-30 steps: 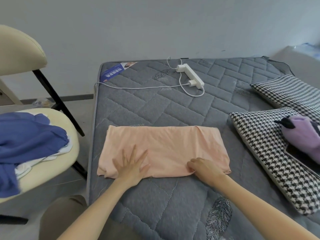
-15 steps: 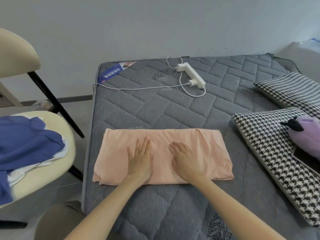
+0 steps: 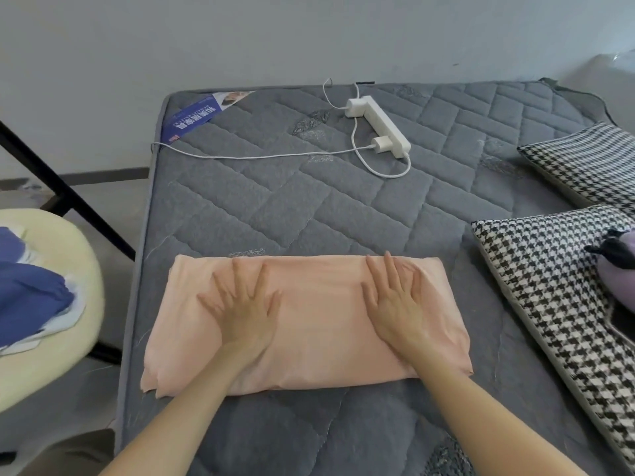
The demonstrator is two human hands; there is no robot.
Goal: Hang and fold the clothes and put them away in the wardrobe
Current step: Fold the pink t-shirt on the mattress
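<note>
Peach garment (image 3: pixel 309 324) being pressed flat on the bed (image 3: pixel 309 207).
It is being held down by the left hand (image 3: pixel 244 310) and right hand (image 3: pixel 395 304), fingers spread; being soft, light and floppy, it is probably best gripped at its short ends.

The scene contains one mattress (image 3: pixel 275 207), one folded peach garment (image 3: pixel 319 304) and two hands: one left hand (image 3: pixel 242 307) and one right hand (image 3: pixel 398 304). At the right are two houndstooth pillows, the near pillow (image 3: pixel 549 304) and the far pillow (image 3: pixel 591 159), plus one purple plush toy (image 3: pixel 618 276). Far side: one power strip (image 3: pixel 378 121), one charger (image 3: pixel 381 145); left: one chair (image 3: pixel 51 355), one blue garment (image 3: pixel 31 297).
</note>
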